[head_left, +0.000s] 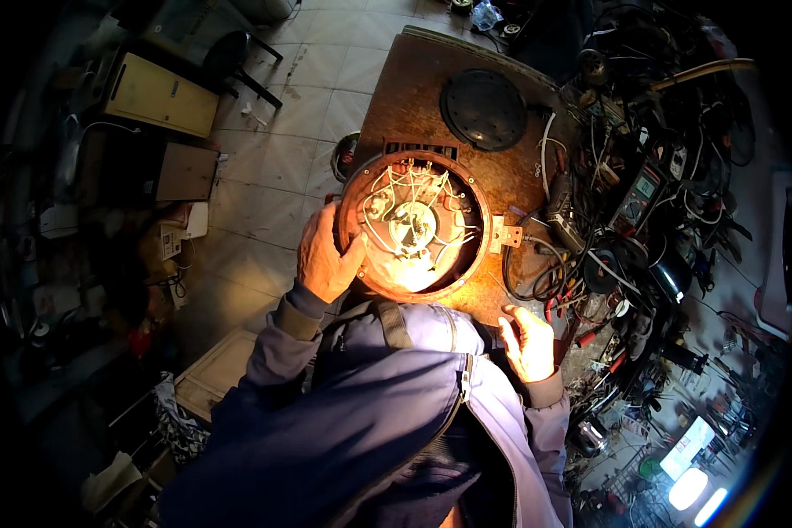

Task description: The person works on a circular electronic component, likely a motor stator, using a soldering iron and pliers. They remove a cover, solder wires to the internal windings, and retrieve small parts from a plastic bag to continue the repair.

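Note:
On a brown worktable in front of me sits a round, reddish-brown appliance housing [485, 231], its hollow side facing up. Several pale wires [380, 238] loop around a round central part [412, 227] inside it. A small bracket with holes [506, 234] sticks out from its right side. My left hand [330, 260] grips the housing's left rim, thumb over the top edge and the other fingers partly hidden outside. My right hand [529, 345] is at the table's near right edge, apart from the housing, with its fingers loosely bent and apart; nothing shows in them.
A dark round cover [483, 109] lies at the table's far end. Right of the housing are coiled black cables [545, 277], a multimeter [639, 195] and a dense heap of wires and tools. A black stool [237, 62] and a yellowish cabinet [163, 95] stand at the far left.

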The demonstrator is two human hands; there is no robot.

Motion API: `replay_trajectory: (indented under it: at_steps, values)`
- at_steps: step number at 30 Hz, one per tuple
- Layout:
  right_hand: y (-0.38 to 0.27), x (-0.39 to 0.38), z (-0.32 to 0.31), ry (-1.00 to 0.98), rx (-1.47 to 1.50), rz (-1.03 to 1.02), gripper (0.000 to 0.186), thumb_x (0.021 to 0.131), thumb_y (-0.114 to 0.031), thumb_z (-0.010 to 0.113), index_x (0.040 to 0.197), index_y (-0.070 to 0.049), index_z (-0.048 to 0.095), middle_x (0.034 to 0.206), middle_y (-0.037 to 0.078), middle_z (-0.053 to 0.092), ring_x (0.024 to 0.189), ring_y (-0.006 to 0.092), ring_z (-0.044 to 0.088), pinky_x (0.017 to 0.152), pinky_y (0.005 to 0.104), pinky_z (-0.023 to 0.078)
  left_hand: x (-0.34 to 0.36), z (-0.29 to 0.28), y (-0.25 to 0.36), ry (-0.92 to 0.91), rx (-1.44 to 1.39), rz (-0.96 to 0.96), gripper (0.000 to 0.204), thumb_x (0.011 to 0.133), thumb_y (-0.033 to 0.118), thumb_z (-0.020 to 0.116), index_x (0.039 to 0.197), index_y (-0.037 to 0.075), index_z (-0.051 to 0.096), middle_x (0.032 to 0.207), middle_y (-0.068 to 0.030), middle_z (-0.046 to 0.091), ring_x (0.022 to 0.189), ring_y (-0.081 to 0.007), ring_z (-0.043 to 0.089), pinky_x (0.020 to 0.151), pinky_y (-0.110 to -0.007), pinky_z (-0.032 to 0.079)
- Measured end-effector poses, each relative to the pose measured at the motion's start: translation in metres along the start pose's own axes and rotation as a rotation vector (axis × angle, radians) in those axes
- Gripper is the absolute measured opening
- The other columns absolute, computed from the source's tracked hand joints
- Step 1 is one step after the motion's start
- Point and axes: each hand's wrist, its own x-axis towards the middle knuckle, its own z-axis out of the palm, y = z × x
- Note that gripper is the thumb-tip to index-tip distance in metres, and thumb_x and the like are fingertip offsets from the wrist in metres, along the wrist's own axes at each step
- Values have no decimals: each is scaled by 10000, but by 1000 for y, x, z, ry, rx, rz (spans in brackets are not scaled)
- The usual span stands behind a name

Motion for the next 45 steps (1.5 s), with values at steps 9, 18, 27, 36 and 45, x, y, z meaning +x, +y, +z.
replay_trajectory:
  at_steps: [9, 18, 27, 36, 45]
  values:
    - [65, -13, -33, 13, 16, 94, 272, 948, -172, 729, 1129, 31, 722, 904, 253, 737, 833, 413, 739, 722, 444, 565, 4, 20, 41, 276, 137, 68, 684, 857, 126, 743, 1467, -25, 474, 1456, -272, 524, 1364, -438, 499, 1160, -487, 405]
    - [143, -10, -92, 212, 137, 235, 314, 950, -258, 689, 1087, 20, 737, 883, 270, 736, 862, 447, 728, 757, 485, 563, 1, 49, 31, 272, 192, 5, 790, 845, 131, 728, 1539, -34, 390, 1523, -284, 466, 1434, -467, 412, 1218, -532, 303]
    - [242, 8, -84, 600, 118, 322, 246, 918, -223, 733, 1031, -6, 761, 878, 233, 748, 828, 442, 724, 760, 533, 573, 6, 36, 19, 235, 341, 35, 771, 885, 134, 708, 1550, -46, 362, 1539, -296, 443, 1453, -461, 400, 1230, -522, 310]
    - [246, 45, -120, 874, 22, 203, 131, 930, -114, 720, 1021, -20, 705, 1000, 234, 683, 846, 471, 677, 739, 544, 550, 6, 35, 20, 236, 349, 81, 772, 871, 89, 707, 1557, -9, 366, 1509, -293, 462, 1410, -479, 436, 1225, -532, 324]
    - [243, 83, -163, 1008, -64, 95, 99, 916, -91, 725, 991, -34, 695, 985, 210, 679, 866, 461, 670, 740, 548, 536, 4, 35, 25, 234, 383, 81, 753, 905, 139, 722, 1559, -3, 378, 1532, -279, 463, 1425, -461, 436, 1223, -517, 330]
